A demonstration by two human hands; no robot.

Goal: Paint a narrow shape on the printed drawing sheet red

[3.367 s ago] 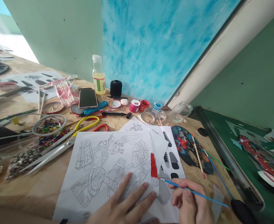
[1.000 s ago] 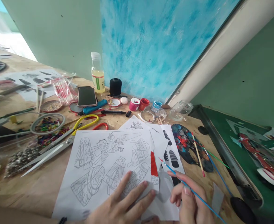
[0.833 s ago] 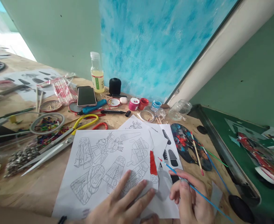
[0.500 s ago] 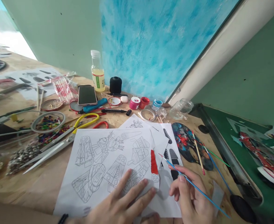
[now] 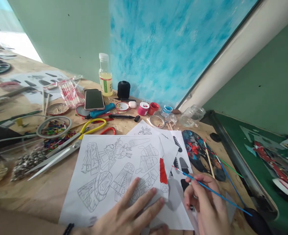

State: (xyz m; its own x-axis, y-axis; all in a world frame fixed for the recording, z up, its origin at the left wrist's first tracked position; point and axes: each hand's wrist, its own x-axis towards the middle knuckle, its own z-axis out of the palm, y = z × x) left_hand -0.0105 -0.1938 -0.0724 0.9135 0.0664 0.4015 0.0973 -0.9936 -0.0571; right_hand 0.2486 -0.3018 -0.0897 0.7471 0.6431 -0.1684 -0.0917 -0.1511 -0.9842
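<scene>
My left hand point(image 5: 134, 212) lies flat with fingers spread on a white sheet of line drawings point(image 5: 97, 195). In my right hand point(image 5: 205, 199) is a thin blue paintbrush point(image 5: 214, 192), pinched between thumb and fingers. Its red-tinted tip points left, just off the sheet's right edge and apart from the painted patch. That red painted patch point(image 5: 163, 171) covers part of a drawn shape at the sheet's right edge. Beneath lies another sheet with black printed shapes point(image 5: 183, 164).
A paint-smeared black palette point(image 5: 190, 140) holds more brushes on the right. Behind the sheets stand a red paint jar point(image 5: 154, 108), a blue paint jar point(image 5: 166, 110) and a glass jar point(image 5: 193, 116). Yellow-handled scissors point(image 5: 60, 156), a phone point(image 5: 94, 100) and beads point(image 5: 27, 163) lie to the left.
My right hand has drawn the brush slightly right, its tip farther from the red patch. My left hand stays on the sheet. The whole view has shifted a little.
</scene>
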